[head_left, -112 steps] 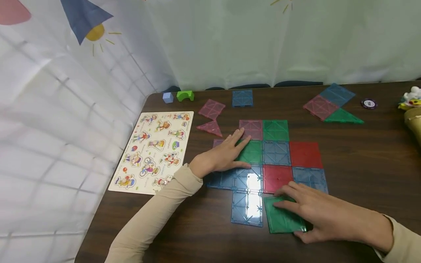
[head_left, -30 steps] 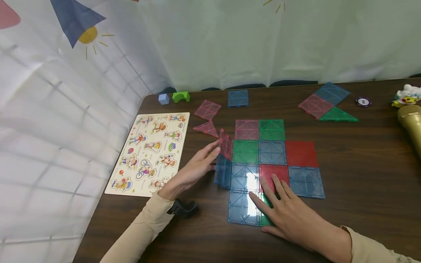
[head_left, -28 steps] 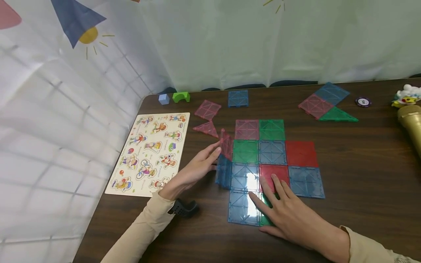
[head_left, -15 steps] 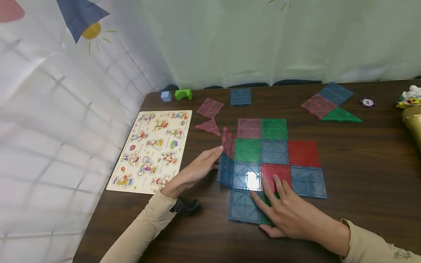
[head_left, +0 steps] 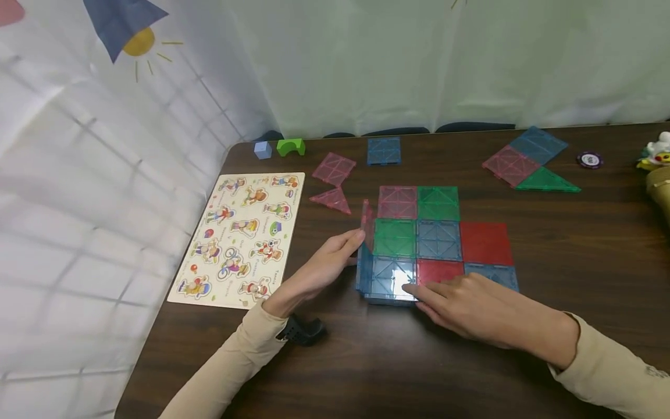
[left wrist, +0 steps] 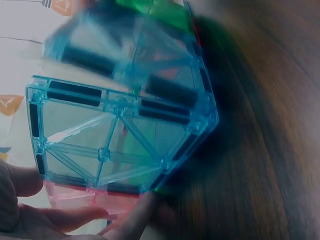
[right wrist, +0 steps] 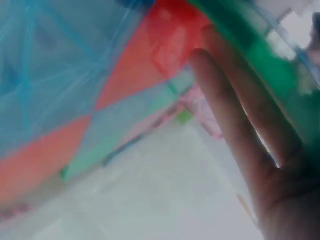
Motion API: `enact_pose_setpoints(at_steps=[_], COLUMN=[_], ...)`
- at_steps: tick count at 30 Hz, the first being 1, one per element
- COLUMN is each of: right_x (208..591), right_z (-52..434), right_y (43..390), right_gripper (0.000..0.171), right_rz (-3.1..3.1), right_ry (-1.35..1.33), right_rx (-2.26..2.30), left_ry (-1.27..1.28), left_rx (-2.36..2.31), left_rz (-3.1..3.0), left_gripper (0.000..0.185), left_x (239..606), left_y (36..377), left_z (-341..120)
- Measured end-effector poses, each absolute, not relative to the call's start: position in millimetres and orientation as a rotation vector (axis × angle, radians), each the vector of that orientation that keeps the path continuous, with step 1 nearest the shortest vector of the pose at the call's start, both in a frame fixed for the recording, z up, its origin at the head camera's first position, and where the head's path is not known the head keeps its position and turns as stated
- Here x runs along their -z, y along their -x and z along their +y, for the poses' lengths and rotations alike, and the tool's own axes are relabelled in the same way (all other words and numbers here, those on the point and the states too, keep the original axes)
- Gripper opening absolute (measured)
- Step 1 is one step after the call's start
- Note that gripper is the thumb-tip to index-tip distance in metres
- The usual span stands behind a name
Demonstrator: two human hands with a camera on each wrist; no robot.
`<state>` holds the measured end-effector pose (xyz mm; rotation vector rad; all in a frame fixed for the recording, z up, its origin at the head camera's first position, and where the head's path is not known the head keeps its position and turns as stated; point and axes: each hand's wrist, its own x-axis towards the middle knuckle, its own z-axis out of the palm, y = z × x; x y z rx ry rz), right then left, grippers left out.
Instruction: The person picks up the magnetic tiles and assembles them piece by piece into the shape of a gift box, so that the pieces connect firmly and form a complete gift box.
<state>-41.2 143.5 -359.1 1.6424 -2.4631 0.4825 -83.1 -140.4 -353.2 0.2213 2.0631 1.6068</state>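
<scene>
My left hand (head_left: pixel 327 269) is at the left edge of the sheet of translucent plastic magnetic tiles (head_left: pixel 437 238) on the dark wooden tabletop (head_left: pixel 576 256). Its straight fingers press against two tiles that stand up on edge there: the pink square tile (head_left: pixel 367 221) farther from me and the blue square tile (head_left: pixel 362 269) nearer. In the left wrist view the blue tile (left wrist: pixel 120 145) fills the frame, with my fingertips (left wrist: pixel 75 220) against the pink one below it.

My right hand (head_left: pixel 471 305) lies flat, fingers stretched out towards the left, along the near edge of the sheet. It is pushing up the near row of tiles; the blue one (head_left: pixel 389 298) stands tilted, seen almost edge-on. The right wrist view shows my straight fingers (right wrist: pixel 235 115) laid against a green tile (right wrist: pixel 270 75), with red and blue tiles beyond. Neither hand is curled round anything.

The rest of the sheet lies flat. A wooden picture puzzle board (head_left: pixel 243 235) lies to the left. Loose pink tiles (head_left: pixel 334 169) and a lone blue square tile (head_left: pixel 384 151) sit farther back.
</scene>
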Motion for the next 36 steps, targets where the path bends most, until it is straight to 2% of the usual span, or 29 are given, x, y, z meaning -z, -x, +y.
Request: enact_pose_setpoints(at_steps=[11,22,27,31,36], right_x=[359,359,356,349,344], right_z=[138,140,145,169,218], right_y=[42,42,41,47,69], right_gripper=[0.012,0.012,0.019,0.029,0.033], right_rz=[-2.472,-2.530,-2.614,-2.740,-2.932], right_ry=[-1.617,-1.620,-1.586,-1.420,-0.932], right_rx=[-0.652,-0.708,-0.688,-0.742,-0.939], left_ry=[-0.141,-0.152,-0.180,-0.184,-0.160], left_rx=[-1.723,-1.815,-1.827,-1.861,-1.885], left_rz=[2.030,1.977,1.993,1.965,1.940], left_gripper=[0.057,0.055,0.054,0.053,0.053], left_x=[353,358,360,362,363], left_y=[86,87,87,86,86], left_z=[-134,-134,-135,-135,-137])
